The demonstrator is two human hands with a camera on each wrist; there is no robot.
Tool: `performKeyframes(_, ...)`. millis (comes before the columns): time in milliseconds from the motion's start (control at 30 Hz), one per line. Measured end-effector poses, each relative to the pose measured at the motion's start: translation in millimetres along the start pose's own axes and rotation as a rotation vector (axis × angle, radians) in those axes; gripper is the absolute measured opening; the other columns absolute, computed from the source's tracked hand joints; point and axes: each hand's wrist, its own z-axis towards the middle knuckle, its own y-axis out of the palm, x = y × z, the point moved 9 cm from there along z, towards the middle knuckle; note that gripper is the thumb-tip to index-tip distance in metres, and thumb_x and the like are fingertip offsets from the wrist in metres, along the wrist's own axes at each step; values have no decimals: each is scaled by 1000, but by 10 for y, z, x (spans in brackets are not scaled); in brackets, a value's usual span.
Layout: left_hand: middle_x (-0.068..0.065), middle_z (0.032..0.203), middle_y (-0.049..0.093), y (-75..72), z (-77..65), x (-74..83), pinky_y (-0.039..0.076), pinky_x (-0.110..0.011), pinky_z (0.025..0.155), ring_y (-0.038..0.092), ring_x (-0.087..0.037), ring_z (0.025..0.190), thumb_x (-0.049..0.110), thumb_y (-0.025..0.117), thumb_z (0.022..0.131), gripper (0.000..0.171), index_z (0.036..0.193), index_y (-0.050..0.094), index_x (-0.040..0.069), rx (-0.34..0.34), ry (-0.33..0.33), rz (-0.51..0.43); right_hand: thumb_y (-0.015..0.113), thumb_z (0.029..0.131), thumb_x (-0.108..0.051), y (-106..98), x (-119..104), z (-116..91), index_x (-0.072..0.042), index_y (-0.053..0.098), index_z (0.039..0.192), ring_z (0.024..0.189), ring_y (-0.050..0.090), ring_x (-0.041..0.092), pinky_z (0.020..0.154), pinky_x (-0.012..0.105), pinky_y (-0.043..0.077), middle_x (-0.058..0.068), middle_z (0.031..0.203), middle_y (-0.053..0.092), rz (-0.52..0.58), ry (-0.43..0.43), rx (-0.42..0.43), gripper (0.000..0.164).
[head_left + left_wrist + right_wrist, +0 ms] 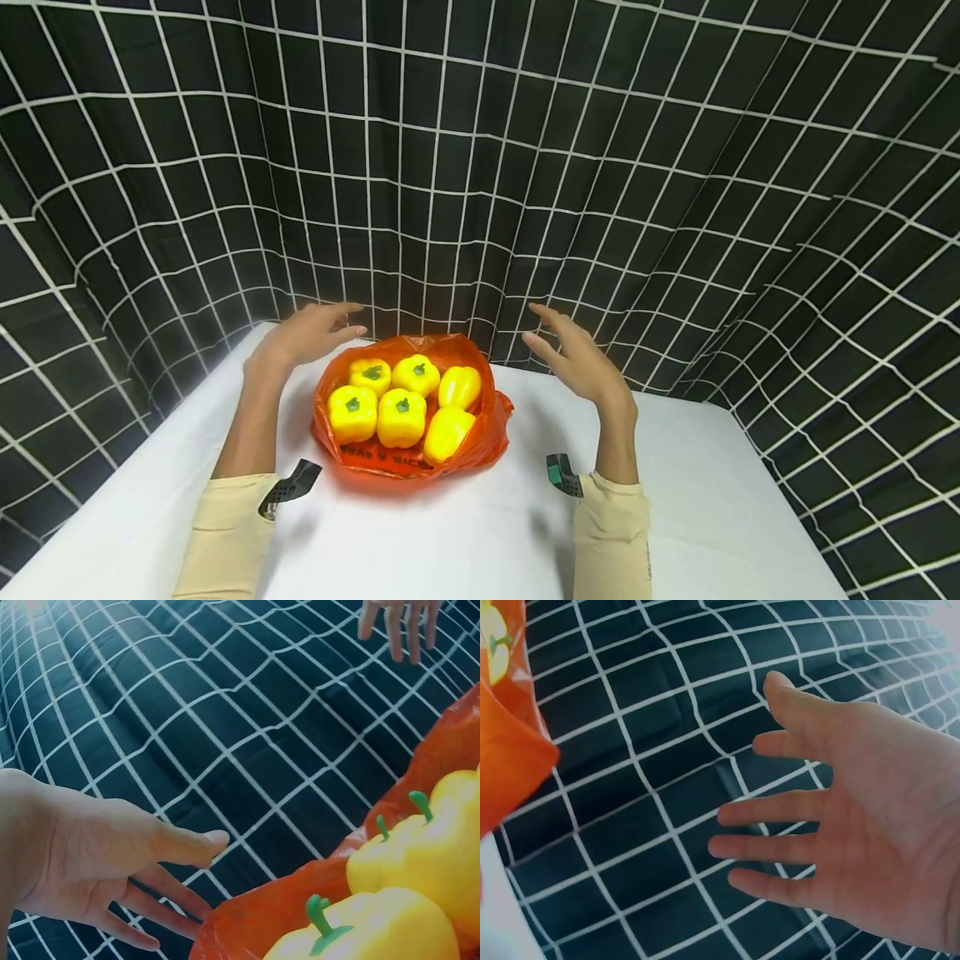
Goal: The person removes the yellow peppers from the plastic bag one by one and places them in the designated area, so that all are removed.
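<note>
Red bag rim (489, 417) between well-spaced hands (306, 335) (579, 357)

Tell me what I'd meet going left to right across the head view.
The person's bare left hand, then an open red plastic bag holding blocky yellow bell peppers, then the person's bare right hand.

Peppers (402, 421) in a bag (492, 429) on the table (450, 537)
Left hand (303, 335) at the bag's far left, right hand (576, 353) off its far right; backdrop (457, 175) beyond the table's far edge.
</note>
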Motion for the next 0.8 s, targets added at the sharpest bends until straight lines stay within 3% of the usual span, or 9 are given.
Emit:
performKeyframes(133,-23,132,70,85,0,82,56,-60,104,68,-38,117,36,60,106,58,153,50,4,-41,34,8,59,104,-47,83,-15,-33,-16,42,159,139,56,42,106,63,55,18,155,55,10,-5,-3,65)
performKeyframes(233,-24,128,71,112,-41,96,58,-59,102,68,-38,114,33,61,105,55,149,54,2,-83,39,14,62,104,-44,187,-133,-4,-13,49,155,132,62,39,104,59,58,17,149,60,-16,-55,-13,61)
performKeyframes(433,-23,130,71,190,-79,6,59,-58,100,68,-37,113,29,63,103,47,143,61,3,-136,-13,30,65,103,-39,420,-479,25,-7,58,146,123,69,33,102,51,60,13,143,66,-67,-134,-73,54)
performKeyframes(633,-22,130,71,235,-50,1,58,-57,102,69,-34,110,20,65,102,36,134,67,3,-128,-7,52,66,102,-35,799,-768,66,-6,64,138,113,72,26,100,42,62,11,130,73,-128,-192,-190,46)
performKeyframes(800,-22,129,72,268,-50,29,58,-57,103,70,-31,106,13,66,101,32,131,69,3,-149,5,62,66,103,-34,1138,-833,67,-4,64,137,84,67,18,76,28,59,7,102,73,-175,-154,-324,46)
